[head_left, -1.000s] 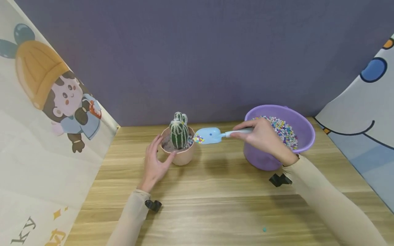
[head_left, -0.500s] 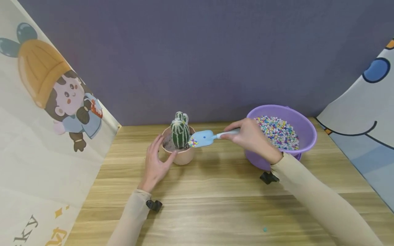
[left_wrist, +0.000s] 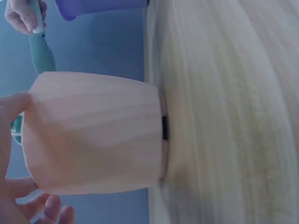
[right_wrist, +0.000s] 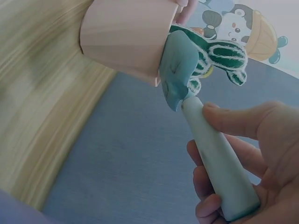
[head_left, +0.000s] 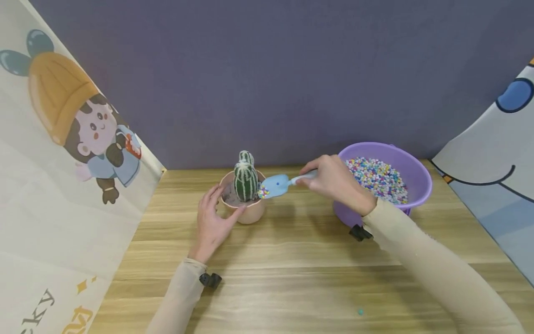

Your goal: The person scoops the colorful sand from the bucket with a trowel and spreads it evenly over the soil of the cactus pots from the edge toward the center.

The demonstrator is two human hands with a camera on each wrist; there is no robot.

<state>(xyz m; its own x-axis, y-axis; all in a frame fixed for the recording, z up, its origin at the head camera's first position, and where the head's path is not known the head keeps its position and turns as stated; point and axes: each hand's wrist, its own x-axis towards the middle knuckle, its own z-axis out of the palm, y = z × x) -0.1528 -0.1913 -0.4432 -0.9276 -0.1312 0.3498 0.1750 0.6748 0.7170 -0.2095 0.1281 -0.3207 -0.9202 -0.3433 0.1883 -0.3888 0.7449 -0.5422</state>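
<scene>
In the head view, a peach flowerpot [head_left: 246, 214] with a striped green cactus [head_left: 245, 181] and greyish fill stands on the wooden table. My left hand [head_left: 213, 227] holds it from the left, thumb at the front rim and fingers at the side; the left wrist view shows thumb and fingertips near the pot's rim. My right hand [head_left: 335, 181] grips the pale handle of a small blue trowel [head_left: 276, 185]. Colourful beads [head_left: 263, 192] lie at the blade's tip, over the pot's right rim beside the cactus. In the right wrist view, the blade [right_wrist: 178, 65] overlaps the rim and cactus.
A purple bucket [head_left: 419, 185] holding many small multicoloured beads [head_left: 381, 181] stands behind my right forearm. One small teal bit [head_left: 360, 311] lies near the table's front. A dark wall panel [head_left: 267, 83] rises at the back, with printed side panels left and right.
My right hand has moved left with the trowel, bringing its tip over the pot's right rim. The cactus looks slightly turned. My left hand keeps its hold on the pot.
</scene>
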